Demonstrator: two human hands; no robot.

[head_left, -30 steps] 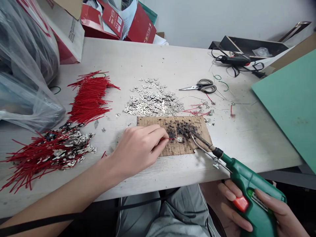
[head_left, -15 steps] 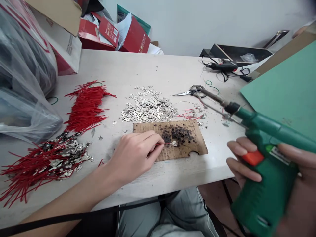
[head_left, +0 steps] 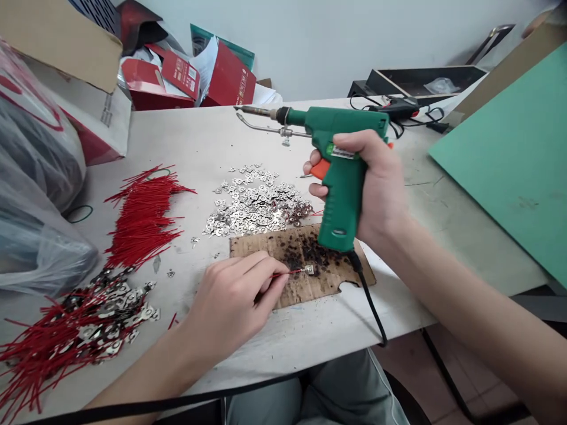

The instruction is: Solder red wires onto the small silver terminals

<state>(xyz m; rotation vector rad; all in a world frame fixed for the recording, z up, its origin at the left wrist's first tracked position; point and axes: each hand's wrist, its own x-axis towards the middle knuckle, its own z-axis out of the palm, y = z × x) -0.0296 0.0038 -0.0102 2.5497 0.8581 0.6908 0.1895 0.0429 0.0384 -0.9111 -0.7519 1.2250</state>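
Observation:
My left hand [head_left: 241, 295] pinches a short red wire [head_left: 293, 272] over a scorched piece of cardboard [head_left: 248, 245]. At the wire's far end sits a small metal terminal [head_left: 309, 270], resting against the cardboard. My right hand [head_left: 381, 183] is wrapped round the grip of a green soldering gun [head_left: 343, 189], with fingers by its orange trigger. The gun's tip points left, raised over the table behind the loose metal terminals [head_left: 252, 203]. A black cord hangs from the grip's bottom.
To the left lie a bundle of red wires [head_left: 144, 218] and a heap of wires with terminals [head_left: 84, 330]. A plastic bag [head_left: 39, 177] and red boxes [head_left: 225, 77] stand behind. On the right are a green board [head_left: 509, 159] and a black tray [head_left: 425, 79].
My right hand has swung the soldering gun left and inward, from the right edge to above the cardboard. My left hand keeps its pinch on the wire. The view has shifted slightly.

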